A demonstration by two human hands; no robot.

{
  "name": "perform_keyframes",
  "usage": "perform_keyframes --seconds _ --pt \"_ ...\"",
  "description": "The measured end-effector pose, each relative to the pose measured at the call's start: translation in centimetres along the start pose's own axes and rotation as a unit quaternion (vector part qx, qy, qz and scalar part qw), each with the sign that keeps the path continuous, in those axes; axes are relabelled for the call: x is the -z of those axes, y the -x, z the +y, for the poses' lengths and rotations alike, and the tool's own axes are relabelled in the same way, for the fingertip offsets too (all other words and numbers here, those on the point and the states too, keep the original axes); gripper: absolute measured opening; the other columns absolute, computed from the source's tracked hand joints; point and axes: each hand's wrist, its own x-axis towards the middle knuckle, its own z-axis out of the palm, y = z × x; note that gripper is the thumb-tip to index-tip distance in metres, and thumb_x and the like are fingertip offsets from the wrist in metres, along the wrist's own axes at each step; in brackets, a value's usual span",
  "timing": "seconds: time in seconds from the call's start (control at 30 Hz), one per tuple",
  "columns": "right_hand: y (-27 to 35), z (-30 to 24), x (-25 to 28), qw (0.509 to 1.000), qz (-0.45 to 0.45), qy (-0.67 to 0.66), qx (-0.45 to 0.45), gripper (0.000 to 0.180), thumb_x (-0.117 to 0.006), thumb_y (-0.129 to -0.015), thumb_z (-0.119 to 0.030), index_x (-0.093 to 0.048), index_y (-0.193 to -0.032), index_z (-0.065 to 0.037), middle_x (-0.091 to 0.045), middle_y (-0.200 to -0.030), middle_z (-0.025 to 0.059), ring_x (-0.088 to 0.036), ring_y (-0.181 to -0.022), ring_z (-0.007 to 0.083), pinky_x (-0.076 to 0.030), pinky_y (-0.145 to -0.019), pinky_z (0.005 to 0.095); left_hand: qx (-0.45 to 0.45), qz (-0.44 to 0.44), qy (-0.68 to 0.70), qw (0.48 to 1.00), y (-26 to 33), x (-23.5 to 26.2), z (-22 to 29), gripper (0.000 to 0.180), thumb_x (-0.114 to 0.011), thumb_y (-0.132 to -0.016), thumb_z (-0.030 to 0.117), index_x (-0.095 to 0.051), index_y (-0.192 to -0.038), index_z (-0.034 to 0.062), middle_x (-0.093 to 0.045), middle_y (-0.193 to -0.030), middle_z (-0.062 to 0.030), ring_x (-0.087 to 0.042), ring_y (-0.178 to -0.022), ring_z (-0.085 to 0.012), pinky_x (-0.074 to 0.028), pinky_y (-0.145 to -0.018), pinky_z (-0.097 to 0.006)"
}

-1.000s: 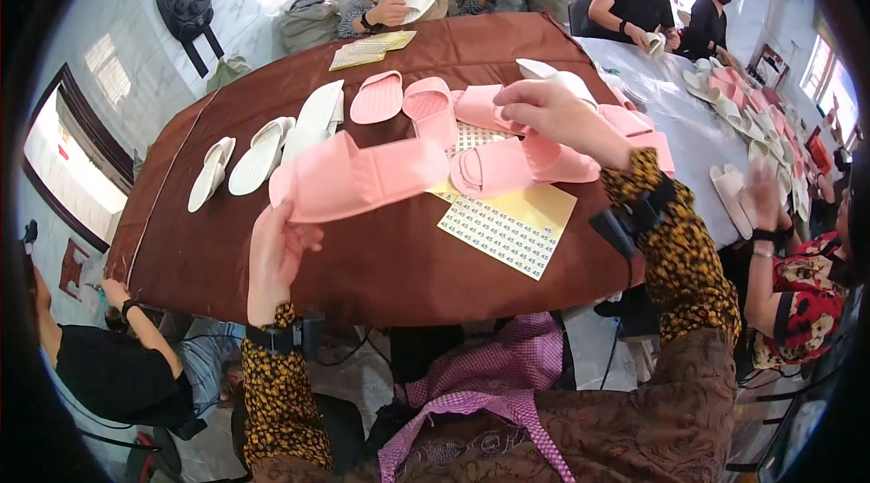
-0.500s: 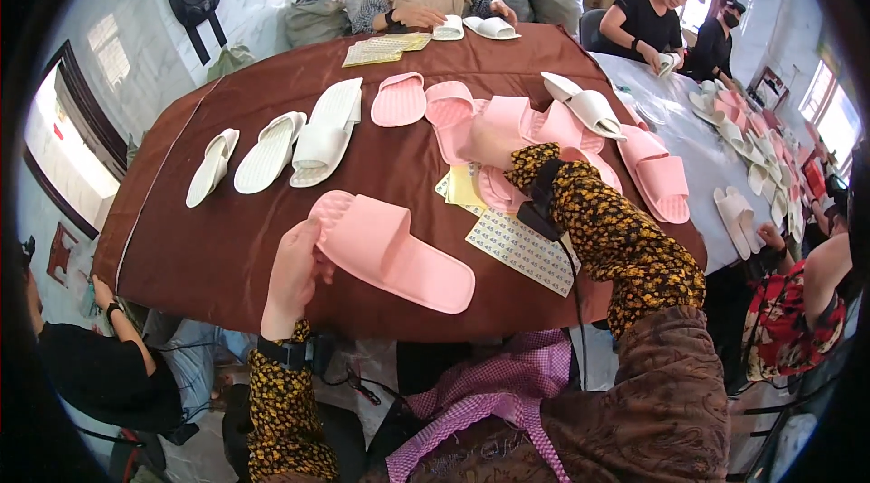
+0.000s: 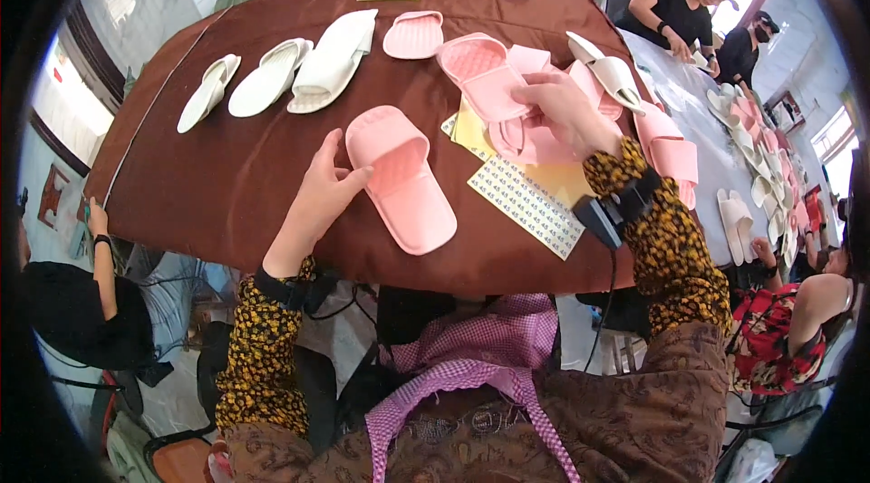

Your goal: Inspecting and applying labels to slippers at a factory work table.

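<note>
Since your right hand pinches just its edge, the upper-centre pink slipper may slip; your left hand gapes mid-frame.

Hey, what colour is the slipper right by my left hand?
The slide slipper is light pink; it shows best in the head view.

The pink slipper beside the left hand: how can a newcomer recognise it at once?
Find the brown table, then the person's left hand. The pink slipper is just right of it, lower in the picture than its pink neighbours.
</note>
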Motion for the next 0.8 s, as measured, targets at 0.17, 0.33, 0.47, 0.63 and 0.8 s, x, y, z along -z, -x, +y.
perform_keyframes --seconds 0.17,0.33,0.47,0.63,0.8 --pt "6.8 0.8 -0.7 0.996 -0.073 -0.018 0.049 0.032 -0.063 -0.087 -0.015 -0.062 -0.107 0.009 -0.065 -0.085 0.0059 -0.057 -0.070 0.0109 -0.048 -0.064 0.0251 -0.210 0.079 -0.354 0.908 2.4 -2.2 0.6 0.077 -0.067 -0.080 0.019 -0.028 -0.144 -0.0015 -0.036 -0.141 -0.0291 -0.049 -0.120 -0.0413 -0.041 -0.100 -0.044" --pt "9.1 2.7 -2.4 0.989 -0.111 0.088 0.051 0.055 -0.059 -0.093 -0.022 -0.041 -0.136 0.008 -0.058 -0.097 0.0035 -0.053 -0.080 0.0069 -0.048 -0.064 0.0217 -0.175 0.051 -0.346 0.920 1.6 -3.3 0.9 0.069 -0.061 -0.079 0.009 -0.034 -0.142 0.0045 -0.034 -0.142 -0.0294 -0.040 -0.124 -0.0504 -0.036 -0.105 -0.046" --pt "10.1 3.6 -3.3 0.992 -0.104 0.065 0.039 0.054 -0.059 -0.092 -0.021 -0.040 -0.136 0.005 -0.058 -0.092 0.0035 -0.054 -0.077 0.0079 -0.049 -0.060 0.0233 -0.160 0.047 -0.365 0.916 0.5 -2.7 -0.1 0.063 -0.054 -0.078 0.001 -0.040 -0.139 0.0046 -0.038 -0.139 -0.0287 -0.042 -0.123 -0.0492 -0.036 -0.105 -0.046" --pt "12.3 4.4 -3.4 0.987 -0.131 0.086 -0.024 0.048 -0.058 -0.093 -0.022 -0.043 -0.133 0.000 -0.058 -0.088 0.0059 -0.055 -0.070 0.0098 -0.049 -0.061 0.0241 -0.225 0.055 -0.334 0.914 2.0 -1.4 -1.1 0.055 -0.046 -0.079 -0.006 -0.047 -0.133 0.0015 -0.046 -0.133 -0.0281 -0.044 -0.124 -0.0431 -0.037 -0.105 -0.043" --pt "12.4 5.9 -3.1 0.969 -0.151 0.153 0.123 0.034 -0.056 -0.089 -0.014 -0.052 -0.120 0.000 -0.062 -0.088 0.0140 -0.060 -0.077 0.0226 -0.049 -0.067 0.0331 -0.191 0.072 -0.410 0.889 4.2 -1.5 0.3 0.049 -0.051 -0.086 0.004 -0.046 -0.134 0.0047 -0.042 -0.138 -0.0240 -0.048 -0.117 -0.0429 -0.040 -0.097 -0.047"
